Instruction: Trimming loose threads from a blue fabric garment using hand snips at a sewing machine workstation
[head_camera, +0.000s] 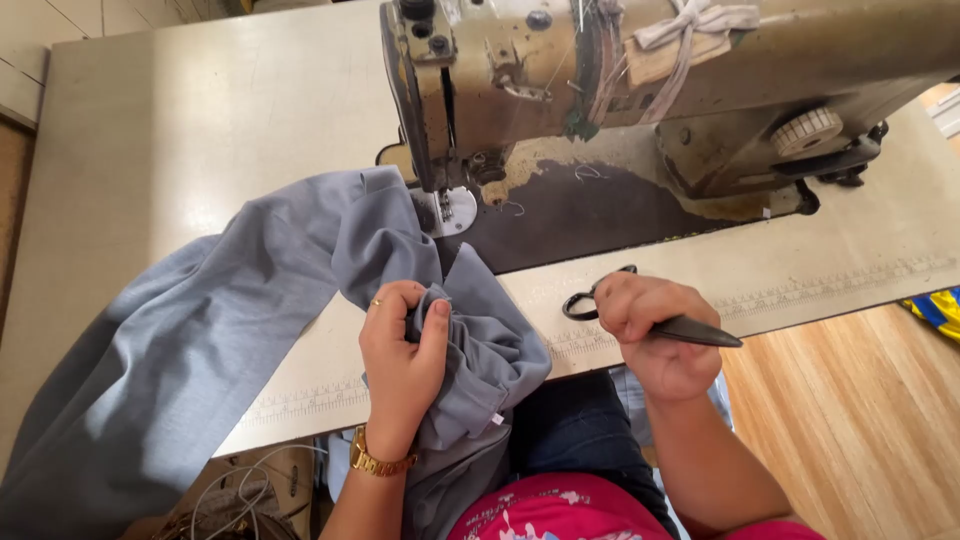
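Left hand (402, 350) bunches grey fabric (230, 330) at desk (180, 140) front edge, below sewing machine (600, 90). Right hand (655, 325) closed round black scissors (650, 318), blades shut. Likely trimming step; blades need opening, aiming at pinched fold.

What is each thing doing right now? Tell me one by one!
Left hand: pinching bunched grey fabric.
Right hand: gripping black scissors.
Grey fabric: crumpled, spread over the table edge.
Black scissors: blades closed, lifted off the table.
Sewing machine: needle area bare, fabric beside the foot.
Table: holding machine and fabric.
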